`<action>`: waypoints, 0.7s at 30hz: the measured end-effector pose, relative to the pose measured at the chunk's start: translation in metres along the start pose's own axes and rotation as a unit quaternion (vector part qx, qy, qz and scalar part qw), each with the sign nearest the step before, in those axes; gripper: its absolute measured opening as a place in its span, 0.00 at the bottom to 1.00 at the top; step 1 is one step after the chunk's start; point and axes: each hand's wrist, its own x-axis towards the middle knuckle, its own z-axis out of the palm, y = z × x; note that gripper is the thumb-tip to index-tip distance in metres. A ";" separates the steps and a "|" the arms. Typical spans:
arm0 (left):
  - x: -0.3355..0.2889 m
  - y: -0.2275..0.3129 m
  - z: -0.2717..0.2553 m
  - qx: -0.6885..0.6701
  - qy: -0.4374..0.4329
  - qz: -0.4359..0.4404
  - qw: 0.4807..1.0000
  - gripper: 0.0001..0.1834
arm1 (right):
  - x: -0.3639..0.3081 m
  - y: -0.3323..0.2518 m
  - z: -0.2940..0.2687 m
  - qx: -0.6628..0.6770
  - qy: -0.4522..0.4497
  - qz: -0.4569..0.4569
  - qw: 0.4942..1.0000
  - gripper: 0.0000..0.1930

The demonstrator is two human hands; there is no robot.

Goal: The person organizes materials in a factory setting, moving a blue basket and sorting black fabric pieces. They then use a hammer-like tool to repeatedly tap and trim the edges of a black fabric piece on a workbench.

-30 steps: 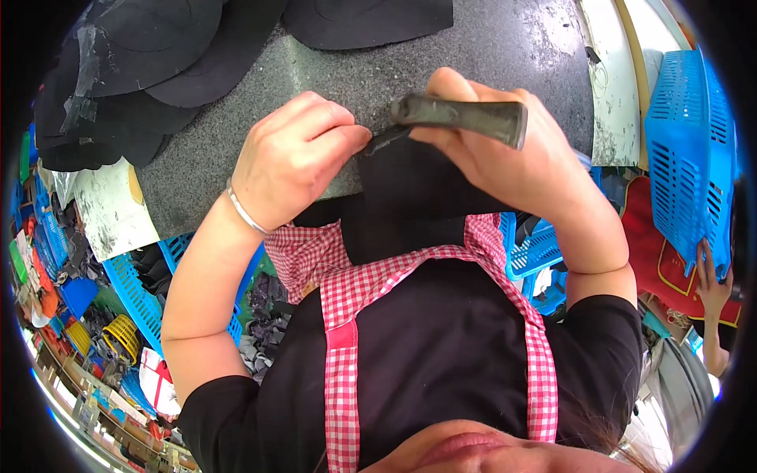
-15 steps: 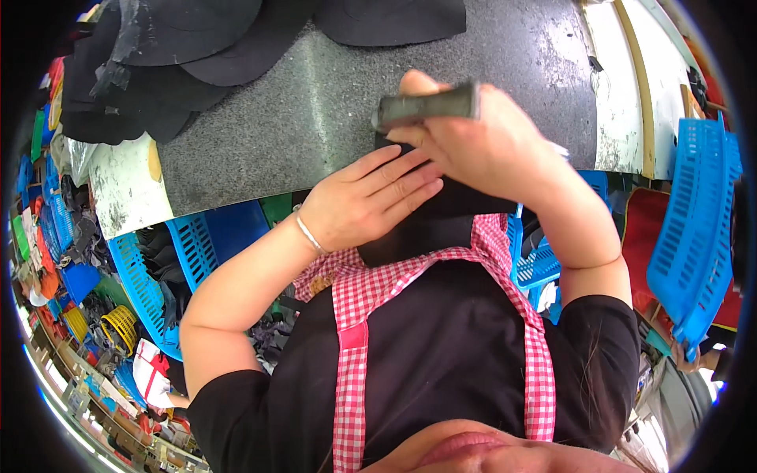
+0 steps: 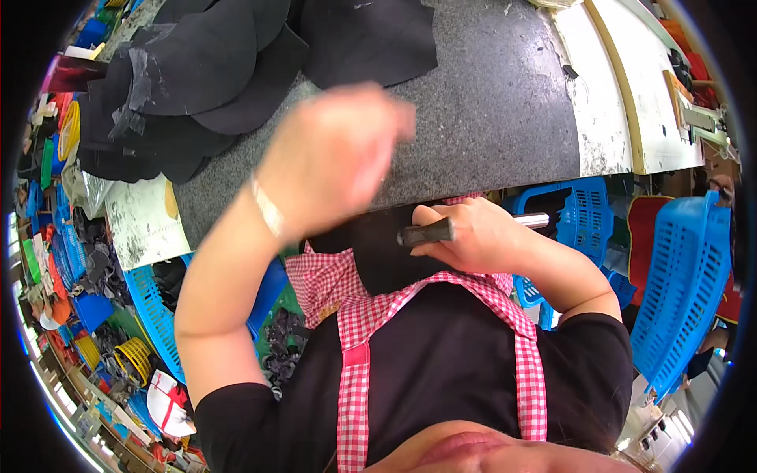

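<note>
My right hand is closed round a hammer, low in front of the apron at the table's front edge. The dark metal head points left and the shiny handle end sticks out past my wrist. Beneath and left of it, a black sheet piece lies over my lap, partly hidden by the hand. My left hand is in the air above the table's front part, smeared by motion, so its fingers are unclear. Beyond it, several black curved panels overlap on the grey tabletop.
A white board surface with a raised strip adjoins the tabletop on the right. Blue plastic baskets stand below on both sides, one basket at the right and another basket at the left. Dark scraps lie on the floor.
My left hand has lifted off the black piece and moved forward and left over the table. My right hand has come down toward my body with the hammer.
</note>
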 end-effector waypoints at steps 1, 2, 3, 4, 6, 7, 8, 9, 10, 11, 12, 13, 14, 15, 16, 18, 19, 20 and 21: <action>0.035 -0.024 0.004 0.135 0.148 0.066 0.977 0.15 | 0.006 -0.011 -0.020 0.024 -0.035 0.025 0.999 0.14; 0.069 -0.038 0.003 0.256 0.187 0.043 0.947 0.21 | 0.010 -0.011 -0.032 0.050 -0.008 0.016 0.999 0.13; 0.094 -0.057 0.004 0.410 0.168 -0.048 0.895 0.30 | 0.014 -0.014 -0.045 0.076 0.015 -0.001 0.997 0.12; 0.103 -0.075 0.011 0.396 0.154 -0.085 0.901 0.28 | 0.018 -0.012 -0.056 0.103 0.038 -0.015 0.994 0.11; 0.120 -0.106 0.018 0.371 0.124 -0.161 0.906 0.26 | 0.031 -0.001 -0.082 0.063 0.126 -0.043 0.989 0.09; 0.125 -0.118 0.019 0.317 0.077 -0.198 0.924 0.33 | 0.038 0.009 -0.096 0.033 0.182 -0.022 0.983 0.09; 0.130 -0.120 0.017 0.264 0.025 -0.232 0.936 0.41 | 0.047 0.025 -0.106 0.013 0.247 -0.011 0.969 0.09; 0.130 -0.114 0.011 0.277 0.014 -0.241 0.930 0.50 | 0.059 0.029 -0.121 -0.006 0.272 0.041 0.962 0.09; 0.132 -0.116 0.012 0.277 0.017 -0.232 0.932 0.51 | 0.074 0.042 -0.136 -0.012 0.309 0.059 0.949 0.10; 0.131 -0.119 0.013 0.279 0.022 -0.226 0.933 0.53 | 0.093 0.060 -0.150 -0.081 0.338 0.023 0.937 0.10; 0.134 -0.120 0.011 0.281 0.028 -0.216 0.934 0.55 | 0.113 0.092 -0.160 -0.122 0.363 -0.018 0.924 0.13; 0.138 -0.110 0.007 0.281 -0.013 -0.268 0.921 0.58 | 0.132 0.072 -0.173 -0.049 0.300 0.081 0.949 0.17; 0.139 -0.110 0.003 0.260 -0.019 -0.279 0.924 0.59 | 0.145 0.077 -0.174 -0.093 0.289 0.085 0.949 0.17; 0.141 -0.111 0.003 0.236 -0.028 -0.286 0.928 0.60 | 0.161 0.095 -0.174 -0.139 0.278 0.095 0.946 0.16; 0.140 -0.113 0.003 0.213 -0.034 -0.298 0.930 0.61 | 0.175 0.111 -0.171 -0.182 0.266 0.101 0.941 0.16; 0.136 -0.116 0.006 0.171 0.045 -0.264 0.948 0.43 | 0.186 0.131 -0.168 -0.205 0.285 0.069 0.934 0.17; 0.132 -0.121 0.010 0.144 0.079 -0.248 0.955 0.37 | 0.189 0.139 -0.166 -0.217 0.295 0.051 0.929 0.17; 0.131 -0.130 0.012 0.120 0.119 -0.232 0.958 0.30 | 0.193 0.137 -0.166 -0.231 0.282 0.062 0.929 0.18; 0.127 -0.128 0.017 0.124 0.163 -0.235 0.950 0.20 | 0.193 0.128 -0.164 -0.245 0.271 0.071 0.928 0.18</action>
